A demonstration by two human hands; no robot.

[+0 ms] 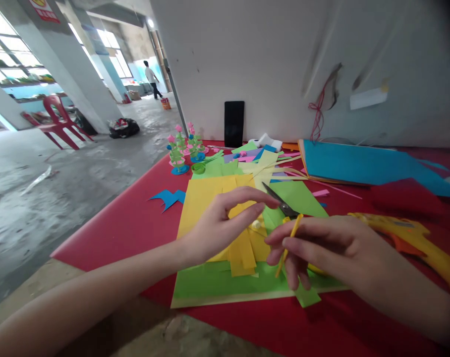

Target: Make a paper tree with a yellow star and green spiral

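Note:
My right hand [321, 248] pinches a narrow yellow paper strip [295, 227] between thumb and fingers; the strip stands at a slant. To its left, my left hand [228, 218] hovers over the yellow paper [198, 213], thumb and index finger apart with nothing visible between them. Cut yellow strips [243, 258] lie on that paper, with a small whitish bit [256, 224] beside them. Just beyond both hands rest scissors [282, 202], their handles mostly hidden by my right hand. Green sheets [210, 287] lie underneath.
A yellow glue gun [414, 233] lies at right, partly behind my right arm. Small paper towers [178, 153], blue scraps [167, 198], a blue sheet stack [359, 161] and an upright black phone [234, 123] occupy the red table [136, 223]. A person [151, 79] walks far off.

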